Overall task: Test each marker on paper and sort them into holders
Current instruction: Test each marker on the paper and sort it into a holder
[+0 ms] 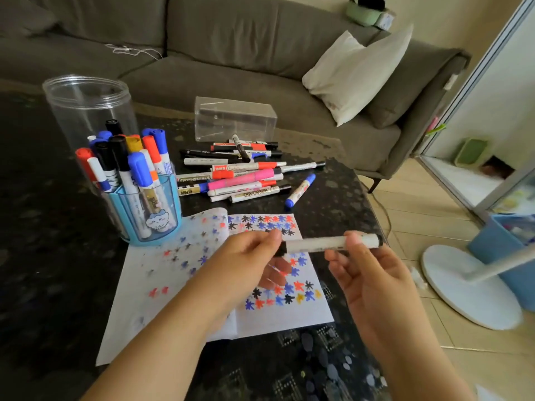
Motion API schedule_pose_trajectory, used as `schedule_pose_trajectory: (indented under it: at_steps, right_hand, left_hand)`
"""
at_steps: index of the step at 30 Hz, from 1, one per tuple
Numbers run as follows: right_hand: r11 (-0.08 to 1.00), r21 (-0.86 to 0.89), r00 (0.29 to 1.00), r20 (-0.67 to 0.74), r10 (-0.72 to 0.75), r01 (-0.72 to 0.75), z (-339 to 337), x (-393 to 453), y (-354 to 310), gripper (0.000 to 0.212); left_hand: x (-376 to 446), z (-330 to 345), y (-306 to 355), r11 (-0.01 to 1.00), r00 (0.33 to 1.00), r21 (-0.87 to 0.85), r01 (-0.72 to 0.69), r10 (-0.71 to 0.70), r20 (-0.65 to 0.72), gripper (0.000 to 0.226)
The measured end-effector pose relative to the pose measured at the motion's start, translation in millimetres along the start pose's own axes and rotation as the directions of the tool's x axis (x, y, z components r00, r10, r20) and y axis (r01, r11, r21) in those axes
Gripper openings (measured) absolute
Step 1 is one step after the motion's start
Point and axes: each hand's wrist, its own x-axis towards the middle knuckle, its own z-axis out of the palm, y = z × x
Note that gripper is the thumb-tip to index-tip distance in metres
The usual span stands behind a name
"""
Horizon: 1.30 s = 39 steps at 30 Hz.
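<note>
Clear box (pixel 235 118) behind marker pile (pixel 246 172).

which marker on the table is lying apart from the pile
The blue-capped marker, lying alone right of the pile of markers, just beyond the paper.

Grey sofa (pixel 231 68) far side, white cushion (pixel 356 73) on its right end. White fan base (pixel 469 287) on floor, right; blue bin (pixel 498 244) just beyond it.

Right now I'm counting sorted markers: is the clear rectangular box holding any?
No, the clear rectangular box sits empty behind the loose marker pile, while sorted markers stand only in the blue holder.
</note>
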Motion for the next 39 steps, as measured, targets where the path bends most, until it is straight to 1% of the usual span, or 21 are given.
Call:
schedule_pose_trajectory:
  at_steps: [3, 5, 6, 9, 13, 15, 17, 19, 20, 22, 24, 25, 26, 28, 30, 31, 32, 33, 34, 36, 39]
  right_hand:
    - [0.997, 0.040, 0.997, 0.028, 0.071, -0.072, -3.4, 4.5, -2.6, 0.009]
    - [0.990, -0.045, 0.986, 0.101, 0.135, -0.131, -3.2, 5.6, -0.8, 0.011]
    - [0.978, -0.133, 0.972, 0.154, 0.178, -0.158, -2.7, 4.9, 1.5, 0.011]
    - [0.923, -0.323, 0.910, 0.283, 0.304, -0.208, 0.7, -0.5, 10.0, 0.009]
    - [0.884, -0.383, 0.829, 0.376, 0.414, -0.268, 6.1, -6.1, 13.3, 0.018]
    - [0.890, -0.391, 0.844, 0.371, 0.388, -0.237, 7.2, -6.1, 15.5, 0.019]
    - [0.904, -0.395, 0.881, 0.352, 0.315, -0.165, 9.1, -5.0, 18.9, 0.028]
    - [0.925, -0.336, 0.889, 0.350, 0.296, -0.176, 10.1, -3.2, 21.4, 0.033]
    - [0.932, -0.272, 0.870, 0.367, 0.330, -0.239, 9.8, -2.2, 21.2, 0.033]
    - [0.888, -0.084, 0.774, 0.459, 0.437, -0.451, 9.1, -1.3, 18.0, 0.034]
    - [0.769, 0.086, 0.642, 0.613, 0.461, -0.634, 8.7, -1.6, 17.2, 0.031]
    - [0.735, 0.124, 0.607, 0.663, 0.438, -0.667, 9.4, -2.9, 17.3, 0.030]
    - [0.734, 0.138, 0.604, 0.677, 0.420, -0.665, 10.0, -4.1, 17.7, 0.030]
    - [0.820, 0.070, 0.675, 0.610, 0.416, -0.569, 13.4, -5.7, 18.6, 0.033]
    - [0.935, -0.179, 0.799, 0.485, 0.356, -0.308, 15.4, -7.6, 22.9, 0.035]
    - [0.926, -0.362, 0.857, 0.441, 0.268, -0.103, 15.6, -8.1, 27.2, 0.034]
    - [0.855, -0.512, 0.887, 0.429, 0.169, 0.085, 14.9, -8.9, 33.0, 0.032]
    - [0.771, -0.601, 0.895, 0.435, 0.095, 0.211, 13.6, -9.1, 39.7, 0.032]
    - [0.727, -0.636, 0.899, 0.433, 0.059, 0.259, 12.0, -9.7, 44.2, 0.031]
    - [0.724, -0.649, 0.920, 0.388, 0.051, 0.233, 8.5, -9.6, 43.7, 0.029]
    - [0.722, -0.676, 0.934, 0.335, 0.123, 0.147, 1.1, -7.9, 29.6, 0.034]
  left_hand:
    - [3.3, -2.1, -0.4, 0.954, 0.999, -0.300, 0.003, -0.019, -0.050, 0.014]
    - [6.2, -3.7, -0.4, 0.892, 0.996, -0.452, -0.009, -0.030, -0.079, 0.012]
    - [8.3, -3.6, -1.2, 0.877, 0.994, -0.480, -0.014, -0.038, -0.098, 0.011]
    - [14.9, -2.0, -6.8, 0.884, 0.990, -0.467, -0.007, -0.060, -0.128, 0.012]
    - [13.1, 1.8, -10.6, 0.900, 1.000, -0.435, 0.020, -0.020, 0.004, 0.016]
    - [8.4, 5.5, -11.2, 0.909, 0.995, -0.415, 0.029, 0.014, 0.100, 0.018]
    - [4.2, 9.1, -11.9, 0.925, 0.982, -0.378, 0.019, 0.054, 0.183, 0.023]
    - [3.4, 11.2, -12.8, 0.915, 0.969, -0.403, 0.019, 0.083, 0.233, 0.029]
    - [3.9, 11.2, -13.2, 0.898, 0.963, -0.438, 0.037, 0.085, 0.257, 0.034]
    - [2.6, 10.1, -11.1, 0.844, 0.942, -0.528, 0.094, 0.096, 0.321, 0.041]
    - [-0.4, 8.3, -8.8, 0.785, 0.921, -0.607, 0.124, 0.137, 0.365, 0.039]
    - [-2.5, 8.6, -8.1, 0.770, 0.915, -0.627, 0.118, 0.161, 0.369, 0.035]
    - [-4.0, 9.5, -7.9, 0.770, 0.917, -0.630, 0.101, 0.173, 0.359, 0.030]
    - [-3.9, 12.7, -7.2, 0.799, 0.949, -0.597, 0.071, 0.129, 0.286, 0.027]
    - [1.4, 12.6, -8.5, 0.816, 0.986, -0.575, 0.054, 0.048, 0.161, 0.033]
    - [5.2, 10.9, -9.3, 0.810, 0.996, -0.584, 0.047, 0.007, 0.091, 0.032]
    - [8.4, 7.9, -9.4, 0.804, 0.999, -0.593, 0.038, -0.030, 0.022, 0.028]
    - [10.8, 4.9, -9.2, 0.806, 0.998, -0.591, 0.025, -0.056, -0.034, 0.025]
    - [11.9, 2.2, -8.7, 0.818, 0.995, -0.575, 0.010, -0.063, -0.072, 0.024]
    - [11.5, -0.9, -11.5, 0.858, 0.991, -0.513, -0.019, -0.052, -0.123, 0.025]
    - [8.3, -3.4, -16.8, 0.972, 0.970, -0.219, -0.085, 0.031, -0.240, 0.022]
